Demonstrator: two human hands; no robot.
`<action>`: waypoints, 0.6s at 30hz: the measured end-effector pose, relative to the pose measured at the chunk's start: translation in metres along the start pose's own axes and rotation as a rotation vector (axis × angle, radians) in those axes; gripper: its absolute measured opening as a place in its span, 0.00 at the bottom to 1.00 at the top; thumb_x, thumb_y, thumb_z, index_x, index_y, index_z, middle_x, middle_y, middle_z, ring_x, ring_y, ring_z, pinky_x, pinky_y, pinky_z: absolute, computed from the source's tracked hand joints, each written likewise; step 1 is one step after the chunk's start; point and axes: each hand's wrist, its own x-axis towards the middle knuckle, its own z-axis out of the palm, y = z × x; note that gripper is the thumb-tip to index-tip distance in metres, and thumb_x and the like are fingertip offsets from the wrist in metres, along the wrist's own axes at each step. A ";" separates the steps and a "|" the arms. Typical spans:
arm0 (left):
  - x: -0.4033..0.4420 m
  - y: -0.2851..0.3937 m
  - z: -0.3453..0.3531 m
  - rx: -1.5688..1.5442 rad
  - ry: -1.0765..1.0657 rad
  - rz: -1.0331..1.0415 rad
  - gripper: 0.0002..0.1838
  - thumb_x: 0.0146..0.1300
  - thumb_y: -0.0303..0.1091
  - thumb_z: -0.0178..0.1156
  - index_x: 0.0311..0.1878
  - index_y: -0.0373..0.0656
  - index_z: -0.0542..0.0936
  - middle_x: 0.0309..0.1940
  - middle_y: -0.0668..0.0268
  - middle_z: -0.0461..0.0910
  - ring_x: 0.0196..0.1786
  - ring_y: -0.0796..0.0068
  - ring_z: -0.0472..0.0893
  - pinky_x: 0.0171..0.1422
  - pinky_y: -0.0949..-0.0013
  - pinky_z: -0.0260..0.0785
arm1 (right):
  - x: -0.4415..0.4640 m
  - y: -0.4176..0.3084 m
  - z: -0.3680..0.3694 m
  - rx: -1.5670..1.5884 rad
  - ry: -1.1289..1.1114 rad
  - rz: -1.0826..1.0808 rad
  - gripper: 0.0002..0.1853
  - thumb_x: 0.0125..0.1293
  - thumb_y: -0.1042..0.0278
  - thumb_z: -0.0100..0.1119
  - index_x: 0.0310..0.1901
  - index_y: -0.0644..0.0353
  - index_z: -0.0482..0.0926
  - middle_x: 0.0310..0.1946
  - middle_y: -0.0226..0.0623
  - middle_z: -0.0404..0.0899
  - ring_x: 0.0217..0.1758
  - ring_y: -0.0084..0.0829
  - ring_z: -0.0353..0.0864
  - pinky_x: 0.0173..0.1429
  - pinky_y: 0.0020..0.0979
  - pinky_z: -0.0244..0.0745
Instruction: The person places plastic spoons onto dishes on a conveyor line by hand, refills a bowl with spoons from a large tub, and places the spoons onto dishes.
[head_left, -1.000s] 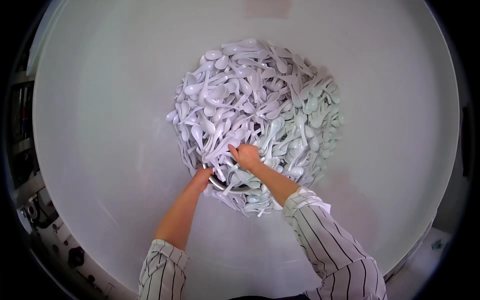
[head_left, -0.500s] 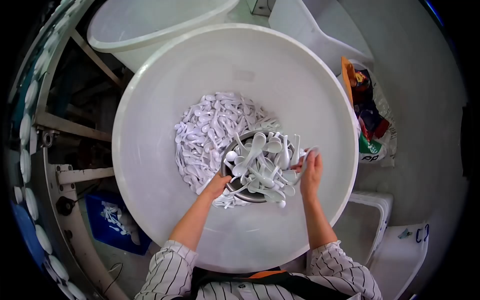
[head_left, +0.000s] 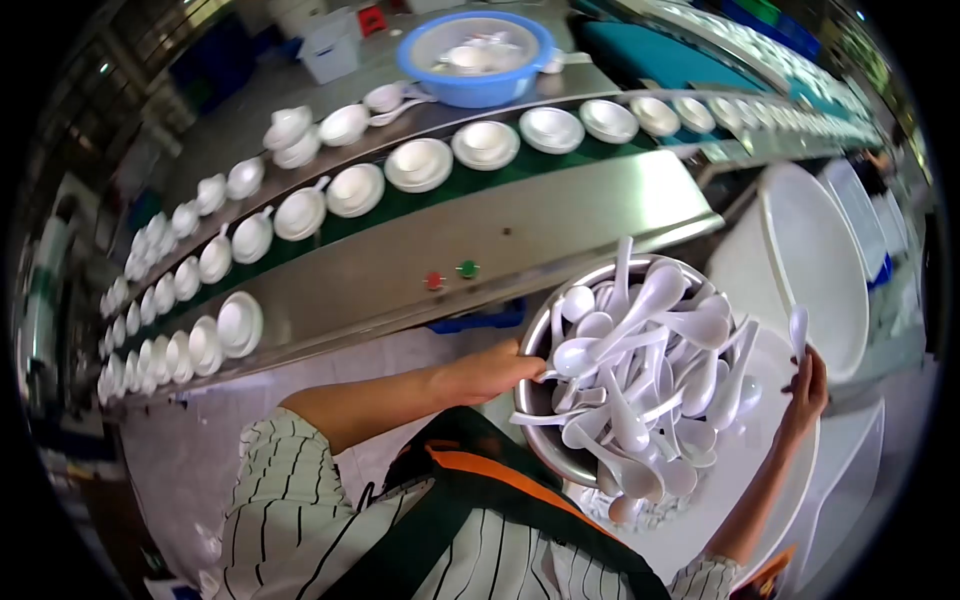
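Observation:
A metal bowl (head_left: 541, 405) heaped with white spoons (head_left: 640, 370) hangs over the rim of a large white tub (head_left: 765, 480). My left hand (head_left: 497, 368) is closed on the bowl's left rim, its fingers partly hidden. To the right of the bowl, my right hand (head_left: 806, 393) holds a single white spoon (head_left: 798, 330) upright, apart from the heap. Some handles and spoon bowls stick out past the bowl's edge. More spoons lie in the tub below, mostly covered by the bowl.
A green conveyor (head_left: 400, 208) carries white bowls on saucers across the view. Its steel side panel (head_left: 560, 225) has a red and a green button. Behind it stands a blue basin (head_left: 475, 90) with dishes. Another white tub (head_left: 820, 270) is at the right.
The view has swung from the tub to the conveyor. The metal bowl, low among the spoons a second ago, has been lifted out full, and my right hand has moved off the heap with one spoon.

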 end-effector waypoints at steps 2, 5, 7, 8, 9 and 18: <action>-0.059 0.009 0.017 0.018 0.185 0.012 0.16 0.55 0.22 0.49 0.49 0.34 0.74 0.40 0.65 0.76 0.42 0.77 0.77 0.48 0.72 0.68 | 0.034 -0.073 0.037 0.167 -0.283 -0.225 0.15 0.69 0.70 0.48 0.54 0.64 0.76 0.38 0.34 0.78 0.29 0.19 0.70 0.35 0.22 0.73; -0.156 0.039 0.050 -0.135 0.404 0.064 0.15 0.55 0.25 0.54 0.48 0.35 0.75 0.42 0.62 0.78 0.44 0.74 0.78 0.50 0.71 0.71 | 0.050 -0.217 0.116 0.253 -0.723 -0.505 0.14 0.66 0.75 0.51 0.53 0.66 0.75 0.37 0.37 0.79 0.35 0.23 0.79 0.41 0.23 0.74; -0.120 0.031 0.017 -0.207 0.489 -0.023 0.16 0.55 0.27 0.54 0.49 0.35 0.74 0.42 0.62 0.77 0.44 0.74 0.78 0.50 0.70 0.72 | 0.073 -0.223 0.231 0.156 -0.876 -0.539 0.10 0.63 0.77 0.53 0.46 0.65 0.78 0.33 0.40 0.81 0.33 0.30 0.81 0.40 0.26 0.75; -0.138 0.030 0.004 -0.240 0.521 -0.008 0.17 0.55 0.27 0.53 0.49 0.35 0.74 0.41 0.63 0.77 0.43 0.75 0.78 0.50 0.70 0.71 | 0.066 -0.247 0.283 0.064 -0.832 -0.826 0.09 0.60 0.76 0.55 0.43 0.64 0.79 0.34 0.47 0.81 0.34 0.40 0.82 0.41 0.33 0.76; -0.149 0.024 -0.008 -0.273 0.567 0.001 0.18 0.55 0.28 0.53 0.50 0.36 0.73 0.40 0.64 0.77 0.42 0.76 0.77 0.49 0.70 0.70 | 0.057 -0.254 0.344 0.065 -0.774 -1.106 0.09 0.58 0.74 0.56 0.41 0.63 0.79 0.35 0.50 0.80 0.35 0.46 0.81 0.42 0.39 0.76; -0.172 0.015 -0.020 -0.310 0.657 0.001 0.24 0.57 0.45 0.59 0.51 0.37 0.74 0.41 0.66 0.77 0.41 0.78 0.76 0.43 0.77 0.68 | -0.035 -0.272 0.517 -0.293 -1.211 -1.395 0.11 0.60 0.66 0.54 0.41 0.60 0.80 0.35 0.46 0.81 0.40 0.42 0.81 0.46 0.41 0.77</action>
